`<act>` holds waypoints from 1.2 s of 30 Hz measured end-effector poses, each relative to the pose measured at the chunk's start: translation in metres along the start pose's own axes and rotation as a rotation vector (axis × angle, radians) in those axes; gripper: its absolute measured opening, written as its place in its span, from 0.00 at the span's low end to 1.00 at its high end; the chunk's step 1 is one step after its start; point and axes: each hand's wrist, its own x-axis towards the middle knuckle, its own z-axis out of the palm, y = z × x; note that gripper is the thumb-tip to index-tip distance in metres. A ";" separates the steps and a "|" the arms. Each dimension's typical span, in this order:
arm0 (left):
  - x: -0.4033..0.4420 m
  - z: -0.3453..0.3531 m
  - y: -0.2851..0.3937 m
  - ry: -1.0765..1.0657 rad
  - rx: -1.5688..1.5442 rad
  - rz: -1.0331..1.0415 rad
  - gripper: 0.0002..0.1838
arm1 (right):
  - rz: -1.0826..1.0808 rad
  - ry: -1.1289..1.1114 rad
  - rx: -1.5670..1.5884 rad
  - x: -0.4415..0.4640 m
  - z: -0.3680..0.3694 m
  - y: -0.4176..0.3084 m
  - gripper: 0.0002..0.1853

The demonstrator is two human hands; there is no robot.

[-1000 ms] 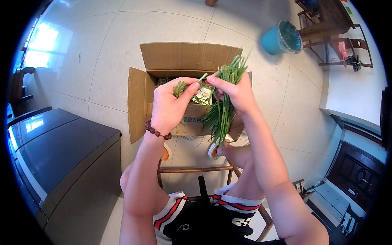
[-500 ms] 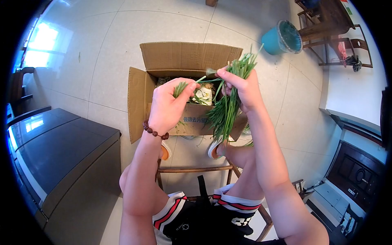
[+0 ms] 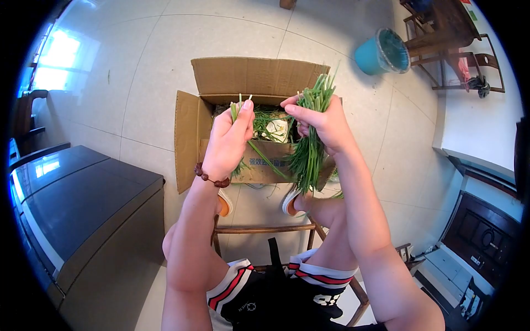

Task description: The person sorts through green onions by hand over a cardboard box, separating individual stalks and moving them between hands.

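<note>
My right hand [image 3: 327, 122] is closed around a thick bunch of garlic chives [image 3: 309, 160], cut ends up and green leaves hanging down. My left hand [image 3: 229, 135] pinches a few garlic chive stalks [image 3: 267, 160] between thumb and fingers; their pale ends poke out above the thumb and a leaf trails down to the right. Both hands are over an open cardboard box [image 3: 243, 76], a small gap apart. Inside the box lie loose green leaves and a crumpled white piece [image 3: 277, 130]. The box's left interior is partly hidden by my left hand.
A turquoise bucket [image 3: 371, 57] with a plastic liner stands at the upper right, beside wooden furniture [image 3: 444, 25]. A dark glossy cabinet [image 3: 83, 182] is on the left. My feet are just before the box, on a tiled floor [image 3: 221, 33].
My hands have moved apart. The left hand has drawn back left and turned, its stalks now upright. The small pale piece by my right fingertips is gone from view, and the right-hand bunch looks tidier.
</note>
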 end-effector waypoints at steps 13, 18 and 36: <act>0.000 0.006 0.002 -0.042 -0.066 0.090 0.23 | 0.125 -0.150 0.319 -0.004 0.010 0.002 0.14; 0.008 0.001 -0.012 0.028 -0.086 0.075 0.23 | 0.124 -0.217 0.304 -0.008 0.017 0.001 0.14; -0.002 0.008 0.003 0.112 -0.014 0.259 0.06 | -0.052 -0.172 -0.212 -0.004 0.044 0.031 0.10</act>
